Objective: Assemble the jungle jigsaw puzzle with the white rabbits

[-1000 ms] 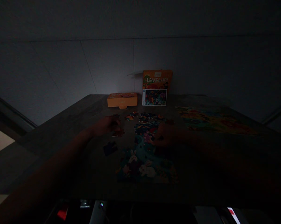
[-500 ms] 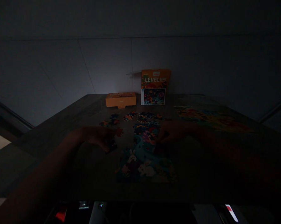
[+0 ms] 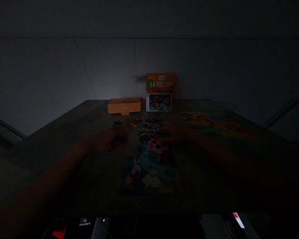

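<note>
Head view: hands (image 3: 106, 139) dim, opening and hold unclear; right hand (image 3: 178, 132) partly covers puzzle (image 3: 146, 161); upright box (image 3: 161, 84) beyond.

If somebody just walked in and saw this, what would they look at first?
Probably the bright orange LEVEL UP! box standing at the back of the dim table, with a white-edged puzzle picture in front of it. Next might come the white rabbits at the near end of the partly built jigsaw puzzle, with the left hand beside it and the right hand at its far right part.
</note>
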### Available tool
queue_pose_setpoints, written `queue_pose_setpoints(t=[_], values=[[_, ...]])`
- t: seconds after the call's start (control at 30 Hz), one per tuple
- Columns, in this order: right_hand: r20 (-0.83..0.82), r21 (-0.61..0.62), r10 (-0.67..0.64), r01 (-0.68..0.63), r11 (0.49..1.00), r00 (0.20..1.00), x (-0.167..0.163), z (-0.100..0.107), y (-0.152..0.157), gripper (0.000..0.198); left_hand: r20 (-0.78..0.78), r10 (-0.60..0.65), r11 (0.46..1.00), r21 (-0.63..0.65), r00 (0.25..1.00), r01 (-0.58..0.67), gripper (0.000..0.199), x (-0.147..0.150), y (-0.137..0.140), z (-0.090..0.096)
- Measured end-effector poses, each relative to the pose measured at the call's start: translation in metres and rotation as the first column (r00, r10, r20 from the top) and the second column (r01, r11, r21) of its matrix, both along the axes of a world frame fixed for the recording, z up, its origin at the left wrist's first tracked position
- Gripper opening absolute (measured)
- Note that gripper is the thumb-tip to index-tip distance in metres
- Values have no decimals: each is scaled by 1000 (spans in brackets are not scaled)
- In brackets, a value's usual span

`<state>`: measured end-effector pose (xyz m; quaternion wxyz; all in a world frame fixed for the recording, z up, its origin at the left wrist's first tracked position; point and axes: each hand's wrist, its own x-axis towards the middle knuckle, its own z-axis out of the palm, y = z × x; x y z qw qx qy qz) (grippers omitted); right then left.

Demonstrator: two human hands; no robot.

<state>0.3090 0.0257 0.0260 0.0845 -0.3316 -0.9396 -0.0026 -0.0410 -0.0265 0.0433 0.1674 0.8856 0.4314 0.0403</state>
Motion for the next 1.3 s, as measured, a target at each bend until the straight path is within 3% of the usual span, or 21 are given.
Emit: queue_pose_setpoints(t=[0.17, 0.4, 0.7, 0.8, 0.9, 0.97, 1.17, 1.3], values=[[-41, -4, 5, -5, 1000, 999, -3, -5, -2, 58, -17, -13, 1000, -8, 1000, 12, 28, -12, 11, -12], [-63, 119, -66, 73, 990, 996, -5, -5, -8, 66, 22, 39, 998, -59, 999, -38, 30, -18, 13, -11], [-34, 175, -179, 183, 968, 983, -3, -13, -2, 55, 33, 39, 998, -57, 999, -37, 32, -21, 14, -14], [-113, 195, -66, 87, 977, 991, 0, -13, -2, 46, 9, 70, 996, -59, 997, -70, 31, -21, 12, -12], [-129, 158, 183, -162, 974, 975, 0, -10, -6, 39, -1, 91, 993, -80, 996, -90, 31, -19, 11, -10], [-116, 119, 279, -265, 957, 953, -1, -9, -8, 38, -7, 101, 992, -79, 995, -101, 31, -17, 10, -8], [-72, 47, 219, -216, 975, 973, -11, -4, -18, 30, -42, 70, 996, -52, 997, -73, 34, -14, 8, -6], [-29, 30, 180, -179, 983, 983, -17, 0, -27, 29, -95, -13, 994, 104, 995, 23, 30, -14, 9, -10]])
